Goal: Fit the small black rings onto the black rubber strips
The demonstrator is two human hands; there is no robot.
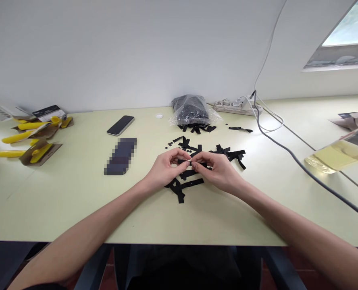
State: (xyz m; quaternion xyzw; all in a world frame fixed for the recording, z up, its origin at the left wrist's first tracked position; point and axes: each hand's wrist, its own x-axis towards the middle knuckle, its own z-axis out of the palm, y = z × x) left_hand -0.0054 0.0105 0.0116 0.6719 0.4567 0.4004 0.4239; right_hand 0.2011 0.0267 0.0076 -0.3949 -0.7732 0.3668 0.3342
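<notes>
My left hand [163, 168] and my right hand [219, 171] meet over the table, thumbs and forefingers pinched on a short black strip [181, 162]. It looks like fabric; the fingers hide its middle. Beneath and in front of both hands lie several more black strips [192, 183], some overlapping. A further heap of strips [236, 154] is just right of my right hand. Small dark round pieces [170, 143], like buttons or snaps, are scattered beyond the fingertips. Whether one of these is in the pinch is too small to tell.
A transparent bag [192, 110] of dark pieces stands near the wall, beside a power strip [235, 107]. Left are a phone [120, 125], a pixelated dark object [121, 156] and yellow-handled tools [40, 151]. A dark cable [300, 161] and yellowish plastic packet [339, 155] lie right.
</notes>
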